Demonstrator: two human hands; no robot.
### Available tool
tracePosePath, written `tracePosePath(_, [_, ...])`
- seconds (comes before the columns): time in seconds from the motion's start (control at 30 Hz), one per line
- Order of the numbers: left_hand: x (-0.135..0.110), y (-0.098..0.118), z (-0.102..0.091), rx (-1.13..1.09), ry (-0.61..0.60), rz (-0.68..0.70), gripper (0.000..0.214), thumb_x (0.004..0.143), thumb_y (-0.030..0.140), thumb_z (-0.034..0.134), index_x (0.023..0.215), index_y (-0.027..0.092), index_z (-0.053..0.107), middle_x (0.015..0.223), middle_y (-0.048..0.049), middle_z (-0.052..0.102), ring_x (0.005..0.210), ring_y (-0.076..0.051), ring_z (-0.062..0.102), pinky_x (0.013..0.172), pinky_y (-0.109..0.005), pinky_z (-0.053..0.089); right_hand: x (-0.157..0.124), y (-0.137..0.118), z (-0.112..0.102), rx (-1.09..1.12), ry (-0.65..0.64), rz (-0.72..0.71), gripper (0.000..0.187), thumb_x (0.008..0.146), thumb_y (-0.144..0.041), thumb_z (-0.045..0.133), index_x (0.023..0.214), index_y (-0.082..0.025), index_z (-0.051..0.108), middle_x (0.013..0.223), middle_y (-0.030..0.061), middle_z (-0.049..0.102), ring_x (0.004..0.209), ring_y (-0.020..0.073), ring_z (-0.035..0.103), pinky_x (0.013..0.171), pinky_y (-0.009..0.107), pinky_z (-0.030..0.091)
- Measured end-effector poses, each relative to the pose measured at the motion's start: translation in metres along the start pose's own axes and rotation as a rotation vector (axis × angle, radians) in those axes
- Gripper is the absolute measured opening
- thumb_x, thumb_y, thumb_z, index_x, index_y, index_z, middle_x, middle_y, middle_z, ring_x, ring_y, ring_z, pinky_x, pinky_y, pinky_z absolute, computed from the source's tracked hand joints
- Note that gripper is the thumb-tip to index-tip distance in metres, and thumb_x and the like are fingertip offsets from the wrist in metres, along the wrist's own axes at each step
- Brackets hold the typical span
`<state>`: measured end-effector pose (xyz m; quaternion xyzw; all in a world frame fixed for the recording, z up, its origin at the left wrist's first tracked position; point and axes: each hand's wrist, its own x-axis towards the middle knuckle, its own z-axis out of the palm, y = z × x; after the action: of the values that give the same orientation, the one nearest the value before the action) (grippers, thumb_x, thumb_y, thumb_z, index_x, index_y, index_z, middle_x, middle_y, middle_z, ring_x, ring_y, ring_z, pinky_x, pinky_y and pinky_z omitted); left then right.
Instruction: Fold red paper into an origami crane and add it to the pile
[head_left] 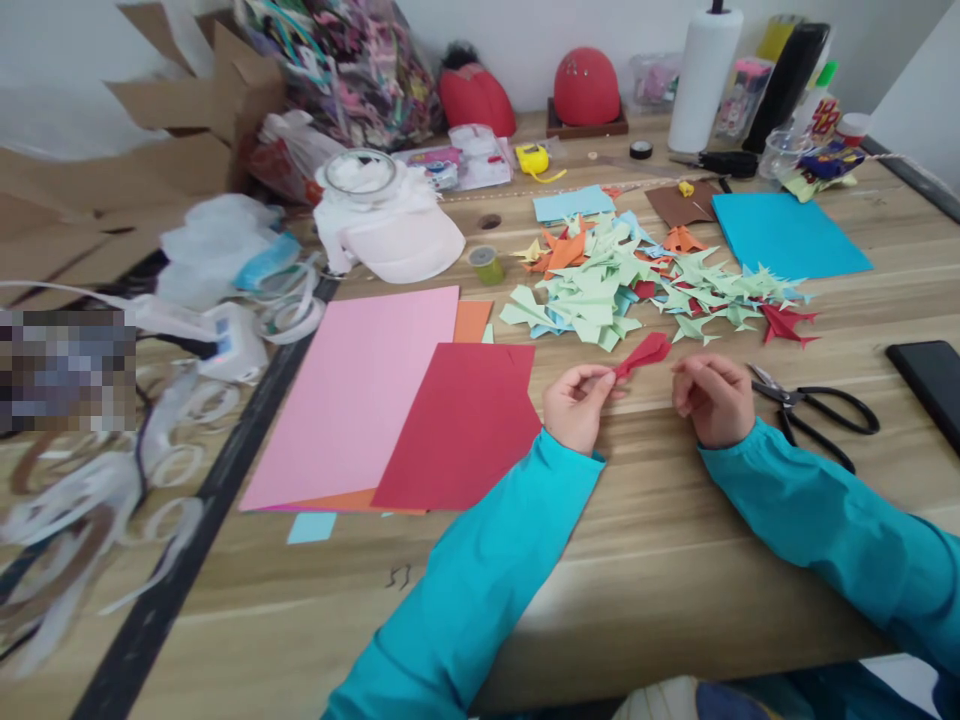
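My left hand (576, 405) pinches the near end of a small folded red paper piece (645, 352) between thumb and fingers. A short gap to its right separates it from my right hand (716, 398), whose fingers are curled in; what they hold, if anything, is hidden. Just right of that hand lie black-handled scissors (806, 400), flat on the wooden table (645, 580). Beyond both hands spreads a pile of folded paper shapes (600, 285), mostly pale green, with orange, blue and red ones among them. A red paper sheet (457, 430) lies beside my left wrist.
Under the red sheet are pink paper (360, 390) and orange paper. Blue paper (787, 235) lies at the back right, a black phone (930, 385) at the right edge. Left stand a white cap (397, 240), tangled strips (97, 520) and a cardboard box (172, 190).
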<state>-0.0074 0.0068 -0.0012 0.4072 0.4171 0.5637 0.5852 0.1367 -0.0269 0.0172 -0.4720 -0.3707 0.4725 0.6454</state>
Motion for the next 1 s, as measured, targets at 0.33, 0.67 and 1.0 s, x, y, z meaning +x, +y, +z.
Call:
tracePosePath(0.33, [-0.006, 0.006, 0.003, 0.075, -0.02, -0.007, 0.019, 0.06, 0.027, 0.071, 0.069, 0.013, 0.062, 0.059, -0.0007, 0.064, 0.054, -0.013, 0.062, 0.056, -0.025, 0.053, -0.001, 0.005, 0.001, -0.22, -0.17, 0.052, 0.023, 0.069, -0.037, 0.065, 0.078, -0.015, 0.066, 0.049, -0.0015, 0.058, 0.036, 0.0067, 0.046, 0.035, 0.019, 0.037])
tracePosePath(0.67, [-0.008, 0.009, 0.005, 0.073, -0.031, 0.011, 0.023, 0.058, 0.03, 0.072, 0.071, 0.013, 0.064, 0.063, -0.0011, 0.064, 0.056, -0.011, 0.06, 0.057, -0.024, 0.054, 0.0, 0.004, 0.002, -0.279, -0.225, 0.085, 0.027, 0.067, -0.04, 0.065, 0.076, -0.014, 0.065, 0.051, -0.0006, 0.059, 0.039, 0.0075, 0.049, 0.038, 0.02, 0.042])
tracePosePath(1.0, [-0.016, 0.009, 0.005, 0.29, -0.108, 0.162, 0.01, 0.066, 0.024, 0.065, 0.072, 0.017, 0.067, 0.071, -0.0035, 0.067, 0.064, -0.013, 0.062, 0.062, -0.024, 0.051, 0.003, 0.007, 0.001, -0.176, -0.231, 0.092, 0.025, 0.064, -0.038, 0.069, 0.072, -0.015, 0.062, 0.058, 0.0005, 0.062, 0.045, 0.009, 0.053, 0.044, 0.022, 0.045])
